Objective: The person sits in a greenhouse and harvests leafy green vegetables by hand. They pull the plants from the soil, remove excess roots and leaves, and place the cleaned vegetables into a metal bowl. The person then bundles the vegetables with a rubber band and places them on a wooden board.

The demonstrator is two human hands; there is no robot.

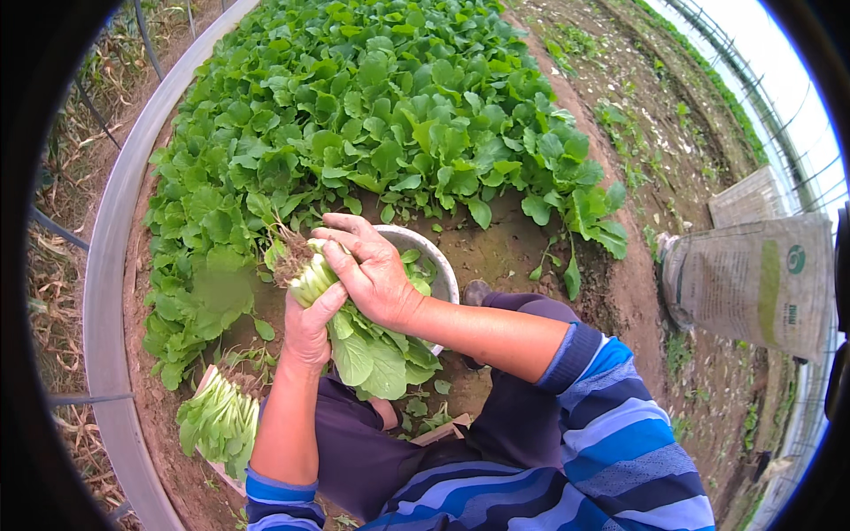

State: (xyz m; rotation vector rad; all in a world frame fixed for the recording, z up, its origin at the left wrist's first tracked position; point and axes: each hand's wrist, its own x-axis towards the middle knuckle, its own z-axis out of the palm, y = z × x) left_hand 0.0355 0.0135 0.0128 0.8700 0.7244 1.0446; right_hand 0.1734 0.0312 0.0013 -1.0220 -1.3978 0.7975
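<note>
A bunch of leafy greens [372, 352] lies between my two hands, its soil-covered roots [290, 259] pointing up and left, its leaves hanging down to the right. My left hand [312, 318] grips the pale stems from the near side. My right hand [372, 272] rests over the stems from the far side, its fingers bent across them near the roots. Just beyond and under the right hand stands a round pale basin [449, 269] with some green leaves in it; my hand and forearm cover part of it.
Dense greens [372, 119] grow ahead. Pulled greens [222, 418] lie piled at lower left. A wooden piece [441, 430] sits between my legs. A large printed sack [750, 285] and a pale crate [747, 196] stand at right. A plastic-covered edge [109, 265] curves along the left.
</note>
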